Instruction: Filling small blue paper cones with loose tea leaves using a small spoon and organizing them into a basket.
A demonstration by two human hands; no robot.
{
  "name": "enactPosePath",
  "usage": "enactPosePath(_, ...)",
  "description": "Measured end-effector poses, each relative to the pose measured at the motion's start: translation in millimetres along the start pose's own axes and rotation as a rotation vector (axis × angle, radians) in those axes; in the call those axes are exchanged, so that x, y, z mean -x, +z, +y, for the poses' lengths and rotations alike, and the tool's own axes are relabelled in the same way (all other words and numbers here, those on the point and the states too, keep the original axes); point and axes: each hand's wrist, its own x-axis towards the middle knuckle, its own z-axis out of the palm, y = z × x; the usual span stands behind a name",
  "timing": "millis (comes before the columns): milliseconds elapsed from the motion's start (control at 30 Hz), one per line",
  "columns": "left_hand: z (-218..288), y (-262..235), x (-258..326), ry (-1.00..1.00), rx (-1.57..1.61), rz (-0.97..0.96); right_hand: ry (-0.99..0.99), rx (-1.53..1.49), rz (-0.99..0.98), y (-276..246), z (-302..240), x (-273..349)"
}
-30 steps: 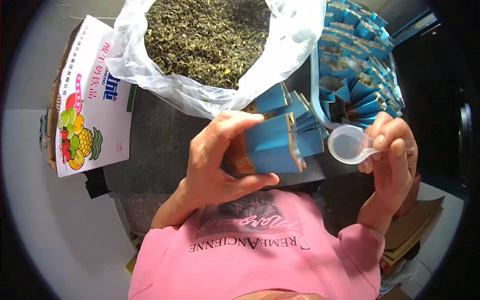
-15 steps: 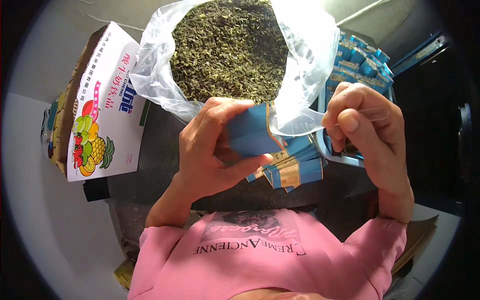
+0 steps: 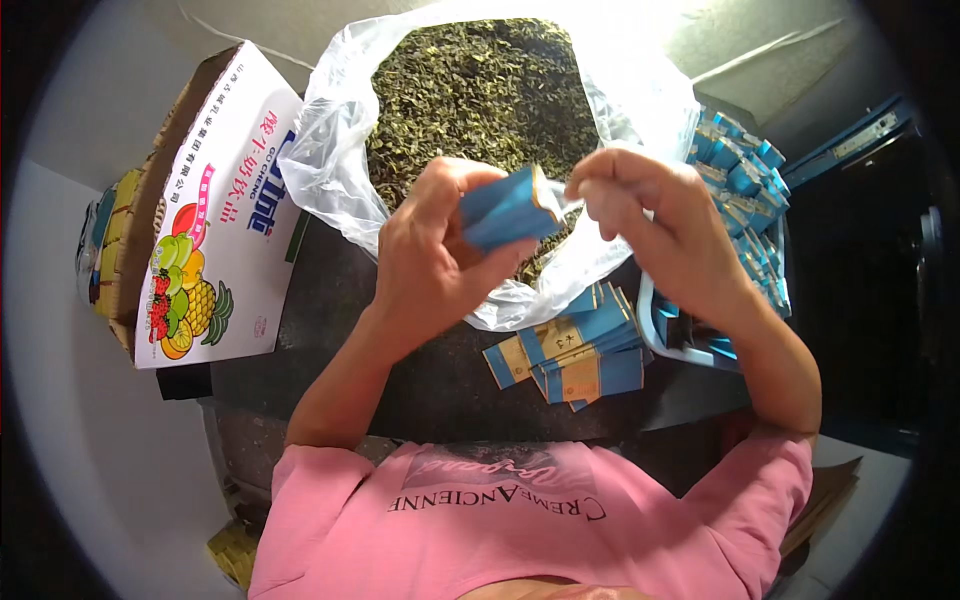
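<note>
Over the clear plastic bag of dried green leaves [image 3: 480, 90], your left hand [image 3: 435, 250] is gripping a small blue paper packet [image 3: 505, 207] mouth-up while your right hand [image 3: 660, 230] is pinching closed at its opening, keeping spills inside.

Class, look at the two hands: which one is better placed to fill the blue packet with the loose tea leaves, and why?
Probably the right hand: it is at the open mouth of the blue packet, above the bag of tea leaves. The left hand is busy gripping the packet.

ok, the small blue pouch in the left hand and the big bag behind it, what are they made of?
Blue pouch: looks like printed paper or foil laminate, slightly glossy, with crisp flat folds; can't tell which. Big bag: thin translucent plastic film, crinkled and shiny, with the dried leaves showing through. Left hand pinches the pouch.
</note>
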Motion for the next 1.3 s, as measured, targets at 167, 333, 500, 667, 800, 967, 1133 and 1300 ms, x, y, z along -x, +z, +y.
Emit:
enactPosePath(167, -27.8, 3.4, -16.6, -0.103, 0.105, 0.033, 0.138, -0.422, -0.101, -5.9, 10.9, -35.0)
enactPosePath(333, -45.8, 2.5, -23.8, 0.004, 0.158, 0.069, 0.155, -0.329, -0.063, -2.2, 16.3, -57.8)
enactPosePath(500, -49.8, -1.9, -26.7, -0.089, 0.280, 0.078, 0.073, -0.061, 0.110, -36.9, 43.5, -84.0)
enactPosePath(667, -50.7, -0.5, -28.4, -0.002, 0.182, 0.074, -0.174, 0.410, 0.067, 14.2, 95.9, -115.4)
enactPosePath(800, -51.6, 0.6, -30.3, -0.054, 0.196, 0.055, 0.046, 0.232, -0.072, 39.3, 99.8, -128.6)
enactPosePath(967, -52.6, 1.3, -28.3, -0.061, 0.264, 0.075, 0.265, -0.277, -0.172, 20.3, 85.4, -120.7)
enactPosePath(1133, -56.2, 4.1, -29.1, -0.051, 0.260, 0.088, 0.214, -0.288, -0.051, -12.5, 54.8, -104.5)
enactPosePath(1300, -52.9, 5.6, -26.8, -0.148, 0.401, 0.098, 0.174, -0.217, 0.069, -40.3, 32.4, -84.8)
